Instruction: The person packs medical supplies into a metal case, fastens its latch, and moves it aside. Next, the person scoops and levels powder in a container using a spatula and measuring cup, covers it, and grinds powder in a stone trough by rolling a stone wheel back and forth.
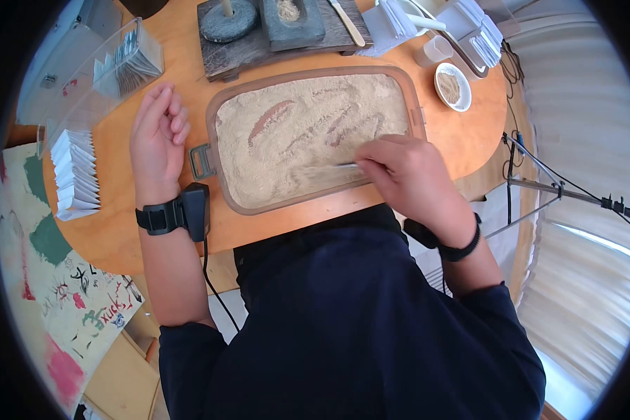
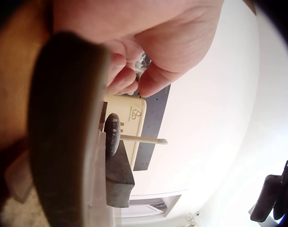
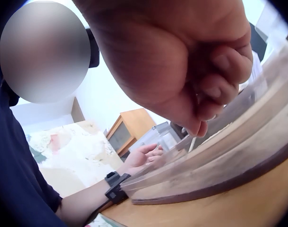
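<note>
A brownish clear tray (image 1: 213,157) holds pale powder (image 1: 266,164), whose uneven surface shows reddish-brown streaks. Over its near right part, my right hand (image 1: 409,175) pinches a thin metal tool (image 1: 344,166); the far end is blurred against the powder. The right wrist view shows the right hand (image 3: 181,61) with curled fingers above the tray wall (image 3: 210,182), a slim shaft (image 3: 192,144) below the fingertips. Beside the tray's left edge, my left hand (image 1: 159,136) lies idle on the table, its fingers loosely curled around nothing, as the left wrist view (image 2: 167,38) also suggests.
Behind the tray stand a dark wooden board (image 1: 248,59), a round stone (image 1: 227,22) and a square stone mortar (image 1: 306,28). Folded white papers (image 1: 75,171) and a clear box (image 1: 143,59) are at left. A white bowl (image 1: 462,103) and clear cup (image 1: 436,49) stand at right.
</note>
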A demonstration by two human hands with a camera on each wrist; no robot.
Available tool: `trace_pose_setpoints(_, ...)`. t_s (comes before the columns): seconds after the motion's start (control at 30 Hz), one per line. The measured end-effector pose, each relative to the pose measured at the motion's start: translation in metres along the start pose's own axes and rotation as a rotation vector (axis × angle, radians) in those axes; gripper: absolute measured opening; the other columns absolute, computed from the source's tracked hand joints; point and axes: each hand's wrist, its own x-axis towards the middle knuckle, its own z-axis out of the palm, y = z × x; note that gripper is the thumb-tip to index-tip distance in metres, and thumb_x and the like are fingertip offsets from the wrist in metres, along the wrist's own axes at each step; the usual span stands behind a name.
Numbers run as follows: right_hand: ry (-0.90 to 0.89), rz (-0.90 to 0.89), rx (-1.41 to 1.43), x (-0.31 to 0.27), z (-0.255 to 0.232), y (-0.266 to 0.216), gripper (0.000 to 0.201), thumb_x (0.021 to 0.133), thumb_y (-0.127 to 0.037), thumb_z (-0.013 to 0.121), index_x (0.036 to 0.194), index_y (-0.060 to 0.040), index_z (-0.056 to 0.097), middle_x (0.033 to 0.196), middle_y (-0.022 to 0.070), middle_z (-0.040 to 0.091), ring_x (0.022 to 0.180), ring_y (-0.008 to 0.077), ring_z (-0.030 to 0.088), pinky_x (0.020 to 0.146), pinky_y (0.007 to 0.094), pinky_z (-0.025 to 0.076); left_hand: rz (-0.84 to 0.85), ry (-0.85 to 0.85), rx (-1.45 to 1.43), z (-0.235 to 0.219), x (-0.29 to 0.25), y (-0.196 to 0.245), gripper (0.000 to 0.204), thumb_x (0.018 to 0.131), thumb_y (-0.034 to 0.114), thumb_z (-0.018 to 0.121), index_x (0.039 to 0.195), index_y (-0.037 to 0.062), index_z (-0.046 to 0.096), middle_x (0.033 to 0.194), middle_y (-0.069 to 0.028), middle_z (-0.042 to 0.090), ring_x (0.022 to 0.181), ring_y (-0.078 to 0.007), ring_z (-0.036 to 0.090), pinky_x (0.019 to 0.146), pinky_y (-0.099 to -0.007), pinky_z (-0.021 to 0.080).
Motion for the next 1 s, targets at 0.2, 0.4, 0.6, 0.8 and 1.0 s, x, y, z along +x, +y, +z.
trace_pose_setpoints(0.2, 0.211, 0.020, -0.160, 0.015, -0.012, 0.022, 0.006, 0.082, -0.009, 0.068, 0.086, -0.0051, 0.069, 0.080, 0.0130, 0.068, 0.075, 0.0321, 0.066, 0.066, 0.0408, 0.053, 0.002, 0.086, 0.003, -0.002, -0.002, 0.001, 0.015, 0.102, 0.013, 0.051, 0.114, 0.0036, 0.053, 0.082, -0.0001, 0.045, 0.064, -0.0071, 0.042, 0.049, -0.0195, 0.032)
trace_pose_setpoints(0.4, -0.032, 0.207, -0.284, -0.012, -0.064, 0.039, 0.008, 0.080, -0.008, 0.068, 0.086, -0.0029, 0.070, 0.079, 0.0134, 0.067, 0.075, 0.0330, 0.066, 0.066, 0.0406, 0.051, -0.016, 0.020, 0.001, -0.003, 0.000, -0.001, 0.014, 0.102, 0.014, 0.052, 0.112, 0.0046, 0.053, 0.083, 0.0001, 0.045, 0.064, -0.0063, 0.041, 0.050, -0.0195, 0.032)
trace_pose_setpoints(0.6, -0.125, -0.024, -0.032, 0.007, -0.010, 0.005, 0.005, 0.080, -0.008, 0.066, 0.082, -0.0043, 0.068, 0.078, 0.0144, 0.067, 0.073, 0.0339, 0.066, 0.066, 0.0428, 0.052, 0.018, 0.030, 0.043, -0.003, -0.001, -0.001, 0.014, 0.101, 0.013, 0.053, 0.112, 0.0042, 0.053, 0.083, -0.0005, 0.046, 0.064, -0.0067, 0.041, 0.050, -0.0195, 0.032)
trace_pose_setpoints(0.8, 0.007, -0.091, -0.090, 0.038, 0.029, -0.019, 0.007, 0.082, -0.010, 0.064, 0.077, -0.0054, 0.062, 0.072, 0.0136, 0.064, 0.070, 0.0341, 0.065, 0.061, 0.0443, 0.052, 0.024, 0.044, 0.015, -0.002, -0.001, 0.000, 0.014, 0.101, 0.013, 0.053, 0.112, 0.0035, 0.053, 0.083, -0.0007, 0.047, 0.064, -0.0074, 0.041, 0.050, -0.0200, 0.032)
trace_pose_setpoints(1.0, 0.097, 0.072, -0.237, 0.019, -0.005, 0.013, 0.006, 0.083, -0.011, 0.066, 0.084, -0.0052, 0.066, 0.074, 0.0136, 0.065, 0.069, 0.0334, 0.065, 0.061, 0.0425, 0.052, 0.031, 0.044, 0.002, 0.001, -0.003, 0.000, 0.014, 0.101, 0.013, 0.052, 0.112, 0.0037, 0.053, 0.082, -0.0002, 0.046, 0.064, -0.0069, 0.040, 0.050, -0.0200, 0.031)
